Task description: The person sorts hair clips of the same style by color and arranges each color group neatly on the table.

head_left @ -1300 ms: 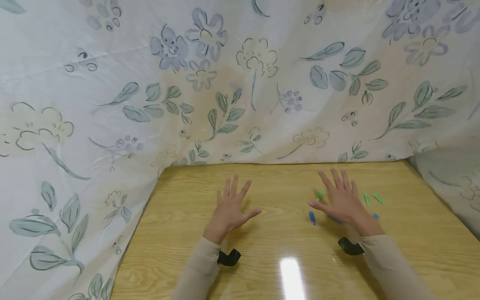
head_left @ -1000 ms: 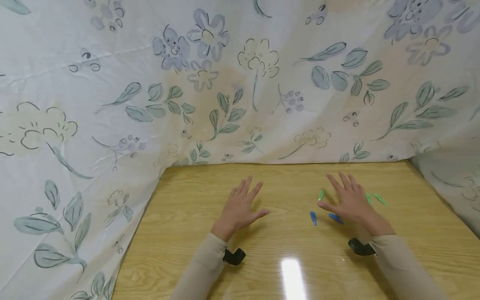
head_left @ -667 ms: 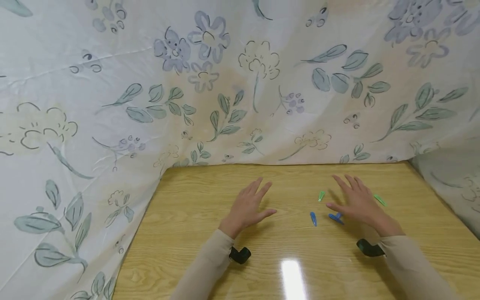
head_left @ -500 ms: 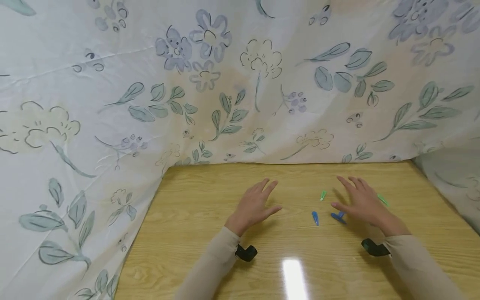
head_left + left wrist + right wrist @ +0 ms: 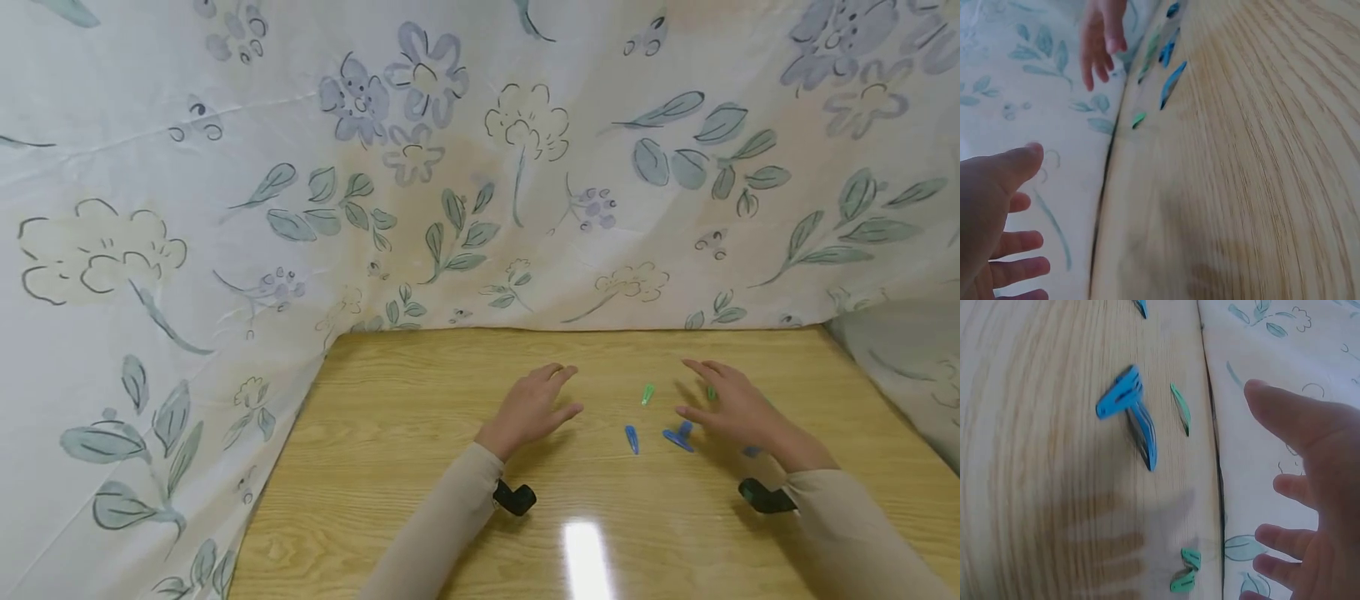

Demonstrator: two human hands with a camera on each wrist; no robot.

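Observation:
My left hand (image 5: 531, 408) hovers over the middle of the table with its fingers extended, holding nothing. To the right, my right hand (image 5: 738, 408) hangs above several snap hair clips, its thumb and fingers apart and nothing between them. A blue hair clip (image 5: 632, 439) lies between the hands, with a green hair clip (image 5: 648, 394) behind it. Near the right thumb, two blue hair clips (image 5: 1124, 397) lie crossed, one over the other. Two green hair clips (image 5: 1188, 570) lie close together below the right fingers in the right wrist view. The right hand partly hides the clips beneath it.
The wooden table (image 5: 390, 417) bears a bright light reflection (image 5: 587, 554) near its front. Floral cloth (image 5: 487, 208) hangs along its back and left edges, with more cloth at the right. A black wrist camera (image 5: 514, 498) sits on the left wrist.
Both hands have drifted right and slightly toward the person, the left one farther, and their spread fingers have drawn together. The crossed blue clips, earlier partly covered by the right hand, now show.

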